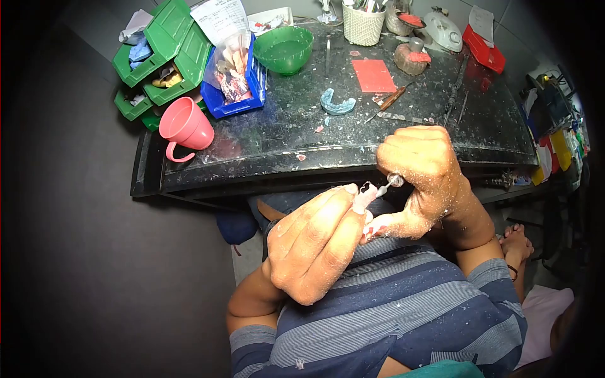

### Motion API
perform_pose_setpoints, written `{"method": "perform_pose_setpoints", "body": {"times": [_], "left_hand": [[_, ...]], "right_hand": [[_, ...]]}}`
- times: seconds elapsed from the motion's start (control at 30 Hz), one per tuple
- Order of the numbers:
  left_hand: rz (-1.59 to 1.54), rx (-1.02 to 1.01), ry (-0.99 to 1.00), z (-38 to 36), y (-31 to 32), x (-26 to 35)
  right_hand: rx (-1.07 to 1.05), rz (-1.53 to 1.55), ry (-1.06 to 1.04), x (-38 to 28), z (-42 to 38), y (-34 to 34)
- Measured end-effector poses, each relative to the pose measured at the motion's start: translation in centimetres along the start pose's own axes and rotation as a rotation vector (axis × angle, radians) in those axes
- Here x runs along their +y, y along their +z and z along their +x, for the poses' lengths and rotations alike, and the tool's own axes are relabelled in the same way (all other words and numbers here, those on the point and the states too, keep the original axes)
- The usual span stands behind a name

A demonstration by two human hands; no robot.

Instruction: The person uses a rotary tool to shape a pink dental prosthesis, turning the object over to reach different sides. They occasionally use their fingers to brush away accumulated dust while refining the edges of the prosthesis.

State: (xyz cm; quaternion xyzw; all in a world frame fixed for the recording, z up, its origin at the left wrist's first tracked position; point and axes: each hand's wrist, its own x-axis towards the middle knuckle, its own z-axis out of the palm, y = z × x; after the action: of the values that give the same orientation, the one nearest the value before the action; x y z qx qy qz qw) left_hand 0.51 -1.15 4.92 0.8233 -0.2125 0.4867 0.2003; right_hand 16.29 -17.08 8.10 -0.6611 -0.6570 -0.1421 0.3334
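Observation:
My left hand (313, 242) pinches a small pink partial denture (363, 199) with a thin wire loop at its top, just in front of the bench edge. Curled around a rotary handpiece (395, 181), my right hand (423, 179) points its pale bit at the denture's right side. The bit's tip is at or very near the pink surface; contact is too small to tell. My right thumb reaches below the piece, close to my left fingers. Whitish dust covers both hands. Most of the handpiece is hidden within my right fist.
On the dark bench (277, 135) are a pink mug (188, 125), a blue bin (246, 104), a green bowl (283, 51), a blue dental arch (337, 103), a red wax sheet (373, 75) and a wooden-handled carver (393, 98). Another person's hands (517, 244) rest at right.

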Motion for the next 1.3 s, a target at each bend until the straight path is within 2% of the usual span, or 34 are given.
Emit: {"method": "perform_pose_setpoints", "body": {"times": [0.43, 0.5, 0.73, 0.93, 1.0, 1.23, 1.3], "left_hand": [[-0.002, -0.007, 0.022, 0.2, -0.3, 0.0], [0.003, -0.022, -0.056, 0.0, -0.4, 0.4], [-0.001, -0.022, -0.078, 0.1, -0.6, 0.5], [0.008, -0.023, -0.065, 0.2, -0.6, 0.2], [0.015, -0.003, 0.035, 0.4, -0.5, -0.3], [0.012, -0.026, 0.020, 0.1, -0.8, -0.2], [-0.134, -0.086, -0.150, -0.1, -1.3, 0.0]], "right_hand": [[-0.031, -0.088, -0.013, -0.4, 0.1, -0.6], [-0.021, -0.096, -0.010, -0.4, 0.1, -0.6], [-0.021, -0.089, -0.024, -0.3, 0.0, -0.5], [-0.023, -0.099, -0.026, -0.2, 0.1, -0.6], [-0.029, -0.095, -0.023, -0.1, -0.1, -0.3], [-0.011, -0.088, -0.018, -0.3, 0.0, -0.6], [-0.016, -0.087, -0.018, -0.3, 0.1, -1.2]]}}
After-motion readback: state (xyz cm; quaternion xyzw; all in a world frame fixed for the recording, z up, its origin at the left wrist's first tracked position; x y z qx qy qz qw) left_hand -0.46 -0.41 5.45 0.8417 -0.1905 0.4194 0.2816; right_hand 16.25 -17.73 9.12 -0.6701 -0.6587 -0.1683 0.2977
